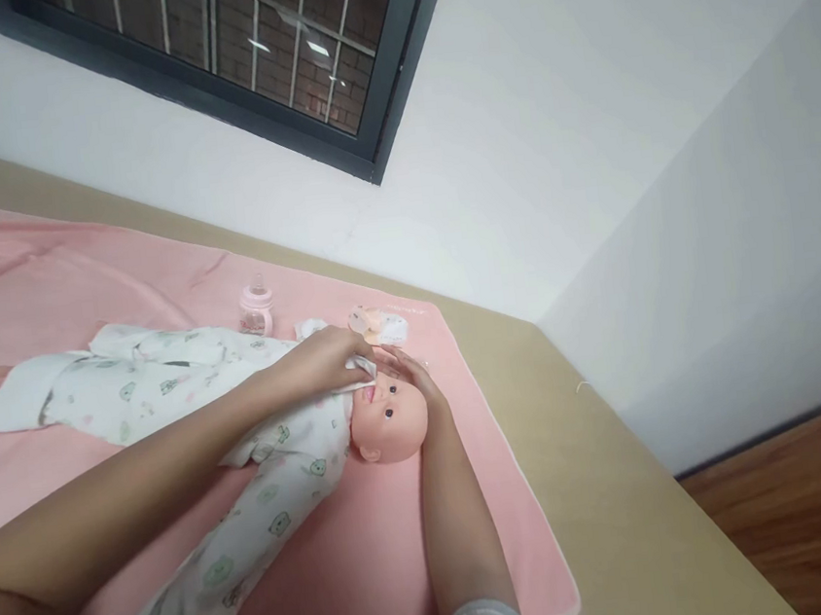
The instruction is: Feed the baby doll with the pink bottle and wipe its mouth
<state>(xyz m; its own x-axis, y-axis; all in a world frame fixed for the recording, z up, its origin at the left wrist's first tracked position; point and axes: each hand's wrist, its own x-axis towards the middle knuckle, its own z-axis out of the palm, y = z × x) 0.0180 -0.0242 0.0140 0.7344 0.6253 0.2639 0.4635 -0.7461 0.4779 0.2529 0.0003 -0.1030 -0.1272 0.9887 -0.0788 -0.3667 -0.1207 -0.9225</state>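
Observation:
A baby doll [395, 428] lies on its back on a pink blanket [320, 562], its bald head toward the right. It wears a white sleepsuit [188, 355] printed with small green and grey animals. My left hand [328, 360] is closed on a white cloth [364, 366], pinched between thumb and fingers and held against the doll's face beside its mouth. My right hand [418, 377] lies along the far side of the head, fingers stretched out and touching it. Part of the doll's face is hidden behind my left hand and the cloth.
A pink-topped baby bottle [256, 309] stands beyond the doll's body. Near the blanket's far corner lie a small peach-and-white item [381, 325] and a white item [310, 328]. The tan table [583, 485] meets a white wall with a barred window [295, 46].

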